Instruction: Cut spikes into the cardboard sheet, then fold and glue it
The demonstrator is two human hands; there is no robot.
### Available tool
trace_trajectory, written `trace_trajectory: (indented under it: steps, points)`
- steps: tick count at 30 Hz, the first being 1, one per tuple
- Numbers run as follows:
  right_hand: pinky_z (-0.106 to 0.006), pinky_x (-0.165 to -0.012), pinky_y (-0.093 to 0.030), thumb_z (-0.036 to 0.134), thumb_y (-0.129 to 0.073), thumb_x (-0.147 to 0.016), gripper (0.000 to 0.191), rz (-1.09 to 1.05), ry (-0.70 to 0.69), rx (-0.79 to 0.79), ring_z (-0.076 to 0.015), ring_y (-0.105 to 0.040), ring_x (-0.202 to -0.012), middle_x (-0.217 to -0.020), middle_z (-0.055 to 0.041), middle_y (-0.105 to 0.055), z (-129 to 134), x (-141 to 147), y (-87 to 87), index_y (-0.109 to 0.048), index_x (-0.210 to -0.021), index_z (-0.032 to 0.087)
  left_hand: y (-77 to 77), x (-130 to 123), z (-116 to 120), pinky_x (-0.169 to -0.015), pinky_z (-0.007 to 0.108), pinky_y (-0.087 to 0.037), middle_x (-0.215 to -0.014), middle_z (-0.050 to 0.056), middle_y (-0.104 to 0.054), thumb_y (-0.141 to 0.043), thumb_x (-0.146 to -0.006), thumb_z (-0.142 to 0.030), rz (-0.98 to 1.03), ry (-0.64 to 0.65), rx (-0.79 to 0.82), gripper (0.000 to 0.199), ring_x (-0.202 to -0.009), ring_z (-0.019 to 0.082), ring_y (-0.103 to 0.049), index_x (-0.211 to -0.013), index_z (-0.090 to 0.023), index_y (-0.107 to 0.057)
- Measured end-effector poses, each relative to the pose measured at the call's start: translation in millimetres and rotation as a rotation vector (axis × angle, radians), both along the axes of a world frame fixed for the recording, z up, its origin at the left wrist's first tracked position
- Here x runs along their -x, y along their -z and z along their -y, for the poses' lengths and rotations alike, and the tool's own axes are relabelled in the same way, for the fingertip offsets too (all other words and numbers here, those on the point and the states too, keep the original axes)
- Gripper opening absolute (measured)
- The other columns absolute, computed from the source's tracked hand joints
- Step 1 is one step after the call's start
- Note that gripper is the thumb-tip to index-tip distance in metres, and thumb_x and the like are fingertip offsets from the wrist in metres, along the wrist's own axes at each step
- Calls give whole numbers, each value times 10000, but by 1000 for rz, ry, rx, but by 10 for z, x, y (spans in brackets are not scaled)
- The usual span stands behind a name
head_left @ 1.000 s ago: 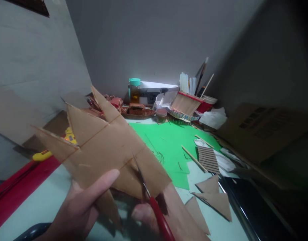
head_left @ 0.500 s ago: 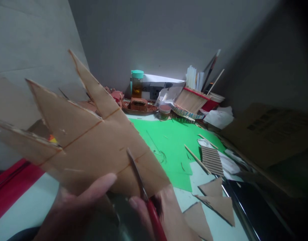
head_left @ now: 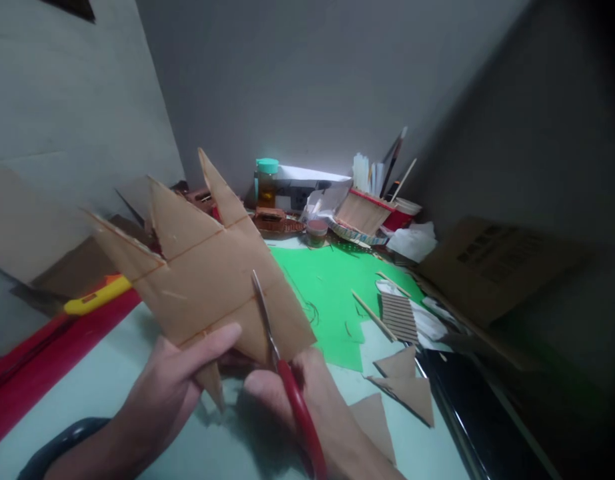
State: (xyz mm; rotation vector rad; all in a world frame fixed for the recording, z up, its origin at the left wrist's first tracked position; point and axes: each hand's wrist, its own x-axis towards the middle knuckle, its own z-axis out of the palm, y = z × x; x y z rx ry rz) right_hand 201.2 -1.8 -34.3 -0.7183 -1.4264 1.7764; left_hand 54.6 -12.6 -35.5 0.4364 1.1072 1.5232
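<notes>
While the right hand (head_left: 315,381) is clamped around the red-handled scissors (head_left: 292,392), the left hand (head_left: 175,383) pinches the notched cardboard (head_left: 202,287), which lies toward eleven o'clock from the handles. One blade crosses its face, so cutting seems underway; closing the blades calls for a steady sheet. Triangular scraps (head_left: 412,395) sit at three o'clock on the counter (head_left: 102,383), green paper (head_left: 332,287) toward one.

no text, brand or number can be read for sure. on the flap of the cardboard box (head_left: 507,257) at the right there are two rows of dark printed marks, slanted and too blurred to make out. the pale packaging (head_left: 307,183) behind the bottle (head_left: 267,185) shows dark print, also too small and soft to tell whether it holds any letters.
</notes>
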Motion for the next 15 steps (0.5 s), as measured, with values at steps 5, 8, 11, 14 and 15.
trace_trajectory:
  steps: [5,8,11,14,15]
  points:
    - [-223,-504,-349,612,-656,-816,443,267,30,3,-105,-357,-544,-613,46,-423,115,-91,-92,-692,-850,171,-82,2,11,-742,204,-628,-1005,10,-821,-884,-591,-164,-61,-107,-158,578,-993,268,-751,-1142,-267,-744]
    - [-224,-494,-338,740,-569,-810,572,337,36,-105,-111,-375,-548,-602,37,-410,96,-100,4,-642,-750,175,-120,-12,23,-733,202,-624,-973,7,-825,-852,-650,-180,-106,-125,-205,414,-963,266,-758,-1053,-239,-777]
    - [-238,-532,-382,837,-504,-772,672,320,17,-220,-130,-446,-578,-620,15,-471,31,-70,107,-637,-744,179,-141,9,23,-715,208,-623,-901,-8,-829,-837,-674,-195,-123,-142,-237,291,-933,272,-762,-962,-204,-797]
    - [-246,-522,-382,865,-441,-784,729,320,-21,-219,-142,-482,-575,-615,7,-474,-27,-43,180,-649,-792,166,-144,52,11,-710,233,-630,-857,6,-829,-876,-616,-202,-105,-163,-262,304,-903,285,-766,-909,-181,-798]
    - [-245,-514,-379,863,-435,-790,738,321,-33,-210,-141,-485,-569,-613,8,-469,-40,-38,202,-652,-812,158,-144,65,5,-711,239,-632,-862,12,-830,-888,-593,-200,-99,-170,-267,330,-887,283,-769,-909,-182,-797]
